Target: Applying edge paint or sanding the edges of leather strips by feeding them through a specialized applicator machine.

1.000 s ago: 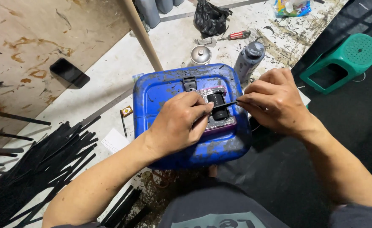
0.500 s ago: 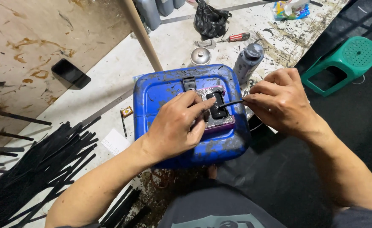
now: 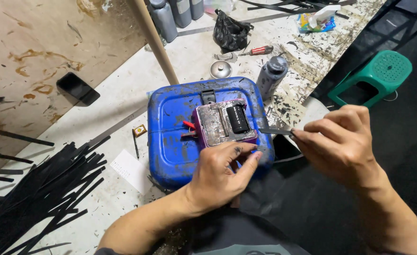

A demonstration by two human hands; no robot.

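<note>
A battered blue plastic case (image 3: 175, 141) lies on the floor in front of me. On its lid sits a small purple-edged metal device (image 3: 218, 125) with a black roller (image 3: 238, 118). My left hand (image 3: 220, 174) rests at the near edge of the case, fingers curled and stained black, touching the lid just below the device. My right hand (image 3: 343, 144) is off to the right of the case and pinches a thin dark strip (image 3: 274, 131) that points left toward the device.
A pile of black strips (image 3: 38, 189) lies at left. A black phone (image 3: 77, 88) rests on a brown board. A grey bottle (image 3: 271, 75), a screwdriver (image 3: 258, 50), a black bag (image 3: 230, 30) and a green stool (image 3: 378, 78) stand behind. A wooden pole (image 3: 156, 42) rises nearby.
Both hands have come off the device. My right hand drew the thin strip out to the right; my left hand slid down to the near edge of the case, uncovering the roller.
</note>
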